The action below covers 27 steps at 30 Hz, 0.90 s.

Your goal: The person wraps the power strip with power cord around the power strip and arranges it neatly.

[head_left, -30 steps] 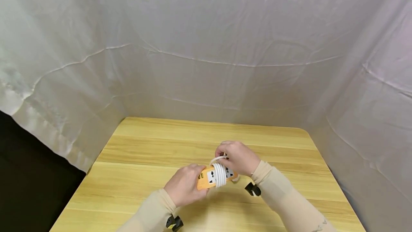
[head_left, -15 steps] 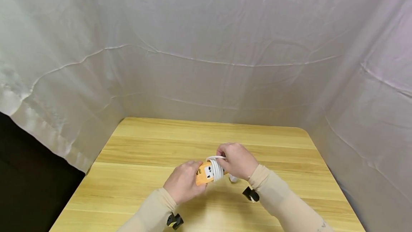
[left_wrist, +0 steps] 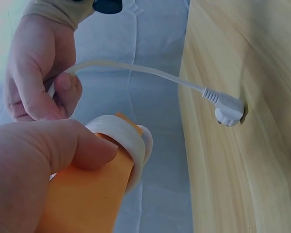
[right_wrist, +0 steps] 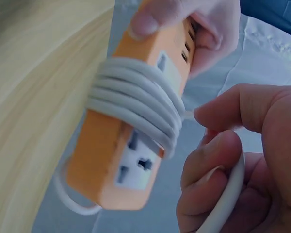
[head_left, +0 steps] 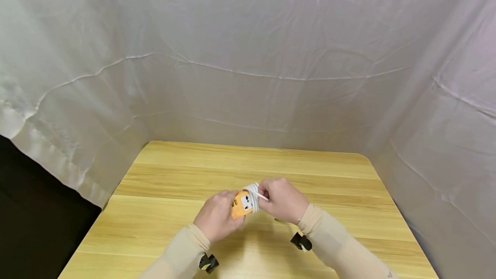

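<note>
My left hand (head_left: 218, 215) grips one end of an orange power strip (head_left: 237, 211), thumb along its side. Several turns of white cord (right_wrist: 136, 97) wrap round the strip's middle, with a socket face (right_wrist: 136, 167) showing beyond them in the right wrist view. On the right, close by the coils, my right hand (head_left: 283, 199) pinches the cord with curled fingers. From that hand a free length of cord (left_wrist: 155, 73) runs to a white plug (left_wrist: 229, 109), which overlaps the tabletop in the left wrist view. The strip is held tilted above the table.
A wooden table (head_left: 174, 175) spreads beneath both hands. Pale grey cloth (head_left: 248, 98) hangs behind it and on both sides. Black wrist mounts (head_left: 209, 263) sit on the sleeves. A dark area (head_left: 35, 210) lies beyond the table's left edge.
The power strip and left hand have shifted slightly left and away from me. My right hand has dropped a little, drawing the cord down across the strip's face.
</note>
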{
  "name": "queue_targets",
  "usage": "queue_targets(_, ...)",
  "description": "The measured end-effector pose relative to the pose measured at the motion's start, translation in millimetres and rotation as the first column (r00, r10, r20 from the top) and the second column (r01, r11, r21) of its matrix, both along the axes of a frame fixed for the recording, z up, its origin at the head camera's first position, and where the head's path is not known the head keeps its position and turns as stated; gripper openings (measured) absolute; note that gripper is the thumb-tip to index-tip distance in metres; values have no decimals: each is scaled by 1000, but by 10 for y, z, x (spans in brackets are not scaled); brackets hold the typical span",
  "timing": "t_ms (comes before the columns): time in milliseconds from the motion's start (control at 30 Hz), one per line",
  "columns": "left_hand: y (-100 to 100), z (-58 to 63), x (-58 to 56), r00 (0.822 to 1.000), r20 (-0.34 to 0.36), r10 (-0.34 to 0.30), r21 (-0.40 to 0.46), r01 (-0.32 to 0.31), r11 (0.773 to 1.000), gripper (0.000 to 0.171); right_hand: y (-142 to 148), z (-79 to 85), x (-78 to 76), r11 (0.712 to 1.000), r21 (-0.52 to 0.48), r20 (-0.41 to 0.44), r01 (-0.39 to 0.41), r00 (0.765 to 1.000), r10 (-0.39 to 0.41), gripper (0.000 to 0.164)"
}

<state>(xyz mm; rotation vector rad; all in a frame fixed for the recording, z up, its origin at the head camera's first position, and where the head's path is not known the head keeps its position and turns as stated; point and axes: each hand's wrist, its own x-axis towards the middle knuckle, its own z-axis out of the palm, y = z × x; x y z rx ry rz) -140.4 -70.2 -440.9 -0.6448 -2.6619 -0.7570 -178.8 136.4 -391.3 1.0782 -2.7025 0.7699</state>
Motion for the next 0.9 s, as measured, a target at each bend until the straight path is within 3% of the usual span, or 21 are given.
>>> queue_targets(233,-37,0,-15,998,-17,56,25,-56,998,55,-9,-46,99,1000,-7,18,-18,1000,18,13)
queue_targets(633,-105,-26,-55,995,-31,97,60,-95,994,57,2,-92,175,999,0,37,-50,998,50,19)
queue_targets(900,-138,-28,-59,994,-11,108,97,-107,990,58,27,-144,261,993,-35,119,-110,986,114,29)
